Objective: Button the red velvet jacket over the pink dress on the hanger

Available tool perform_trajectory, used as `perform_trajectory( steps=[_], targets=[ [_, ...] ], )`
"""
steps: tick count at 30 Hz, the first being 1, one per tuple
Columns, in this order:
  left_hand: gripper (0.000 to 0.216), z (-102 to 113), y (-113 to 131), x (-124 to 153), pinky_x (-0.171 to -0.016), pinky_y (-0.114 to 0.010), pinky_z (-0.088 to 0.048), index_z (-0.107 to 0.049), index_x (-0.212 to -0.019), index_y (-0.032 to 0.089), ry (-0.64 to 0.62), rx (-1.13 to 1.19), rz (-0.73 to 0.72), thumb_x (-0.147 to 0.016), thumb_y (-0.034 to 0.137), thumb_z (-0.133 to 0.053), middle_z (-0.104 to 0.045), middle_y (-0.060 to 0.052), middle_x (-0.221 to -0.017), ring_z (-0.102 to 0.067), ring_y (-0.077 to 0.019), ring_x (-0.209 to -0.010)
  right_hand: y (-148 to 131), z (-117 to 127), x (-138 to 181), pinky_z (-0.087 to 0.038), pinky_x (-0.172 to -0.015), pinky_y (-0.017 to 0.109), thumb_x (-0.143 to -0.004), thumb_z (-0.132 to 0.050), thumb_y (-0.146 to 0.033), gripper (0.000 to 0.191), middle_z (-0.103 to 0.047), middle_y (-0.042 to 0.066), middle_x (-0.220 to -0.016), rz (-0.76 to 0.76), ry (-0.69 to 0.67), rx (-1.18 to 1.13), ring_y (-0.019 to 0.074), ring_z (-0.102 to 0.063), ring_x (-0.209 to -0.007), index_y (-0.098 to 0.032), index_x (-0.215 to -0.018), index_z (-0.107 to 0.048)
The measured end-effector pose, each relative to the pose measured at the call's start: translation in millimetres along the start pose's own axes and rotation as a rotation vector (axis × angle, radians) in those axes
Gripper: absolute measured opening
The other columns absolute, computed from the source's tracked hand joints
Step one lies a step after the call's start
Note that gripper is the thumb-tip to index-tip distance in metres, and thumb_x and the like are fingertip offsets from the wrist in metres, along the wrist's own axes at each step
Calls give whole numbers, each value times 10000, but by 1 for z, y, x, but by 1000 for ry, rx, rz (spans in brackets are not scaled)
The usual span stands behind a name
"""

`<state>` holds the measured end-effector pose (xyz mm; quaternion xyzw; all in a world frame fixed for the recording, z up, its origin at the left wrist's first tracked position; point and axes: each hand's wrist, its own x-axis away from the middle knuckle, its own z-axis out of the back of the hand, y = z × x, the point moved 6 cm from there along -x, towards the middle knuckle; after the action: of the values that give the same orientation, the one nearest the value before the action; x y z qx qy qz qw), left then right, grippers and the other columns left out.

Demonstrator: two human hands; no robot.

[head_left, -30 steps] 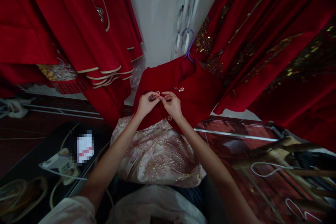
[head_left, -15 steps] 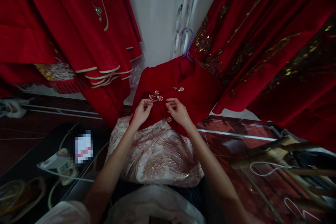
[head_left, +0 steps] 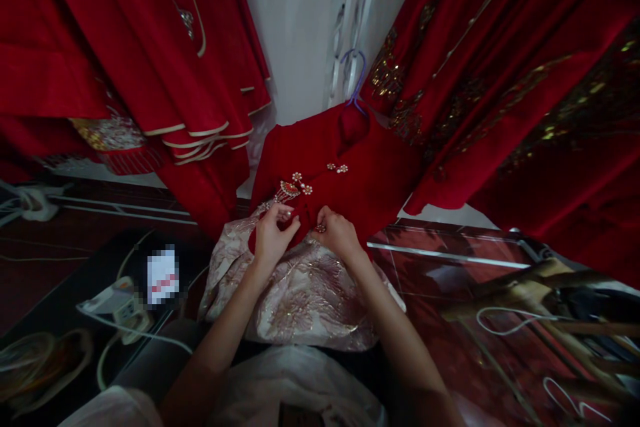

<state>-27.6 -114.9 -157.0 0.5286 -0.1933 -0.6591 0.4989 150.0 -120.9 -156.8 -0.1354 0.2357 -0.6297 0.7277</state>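
A red jacket (head_left: pixel 295 143) lies spread over my lap, its collar towards the cupboard and a purple hanger (head_left: pixel 359 80) in its neck. My left hand (head_left: pixel 271 235) pinches the left front panel near its edge, just below a fan-shaped brooch (head_left: pixel 289 191) with hanging beads. Beside the brooch sit flower-shaped ornaments (head_left: pixel 307 190). My right hand (head_left: pixel 337 235) has its fingers closed at the other front edge, by a lower flower ornament (head_left: pixel 320 229) that they partly cover. Another beaded flower fastening (head_left: pixel 342 168) shows higher on the chest. Under the jacket is a pale pink-gold brocade cloth (head_left: pixel 305 300).
Red garments (head_left: pixel 200 80) hang at the left, and sequinned red ones (head_left: pixel 480 113) at the right. A white cupboard (head_left: pixel 295 27) stands ahead. On a dark table (head_left: pixel 75 287) at left are a power strip (head_left: pixel 127 313) and cables. A wooden frame (head_left: pixel 530 287) stands at right.
Both hands have come down and closer to me along the jacket's front. The left hand has left the brooch for the panel's edge; the right has reached the lower flower ornament.
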Motion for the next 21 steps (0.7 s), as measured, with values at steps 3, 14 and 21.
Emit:
perform_trajectory(
  steps=[3, 14, 21],
  targets=[
    [191, -2, 4, 8, -797, -288, -515, -608, -971, 225, -26, 61, -33, -793, 284, -646, -671, -15, -905, -639, -152, -814, 2, 14, -2, -351, -579, 215, -692, -670, -203, 202, -589, -40, -701, 100, -71, -200, 119, -560, -643, -213, -832, -524],
    [233, -31, -23, 16, -846, -328, -552, -635, -974, 185, -143, 329, 130, -750, 237, -675, -698, -50, -930, -677, -163, -860, -22, 13, 1, -513, -578, 200, -764, -660, -280, 232, -601, -10, -855, 173, -53, -762, 97, -609, -679, -212, -930, -514],
    [233, -29, -26, 16, -818, -313, -564, -641, -966, 176, -124, 383, 178, -765, 285, -689, -707, -57, -912, -684, -160, -859, -10, -13, -8, -554, -642, 206, -812, -591, -208, 181, -638, 36, -952, 164, 28, -626, 100, -636, -759, -190, -991, -606]
  ],
)
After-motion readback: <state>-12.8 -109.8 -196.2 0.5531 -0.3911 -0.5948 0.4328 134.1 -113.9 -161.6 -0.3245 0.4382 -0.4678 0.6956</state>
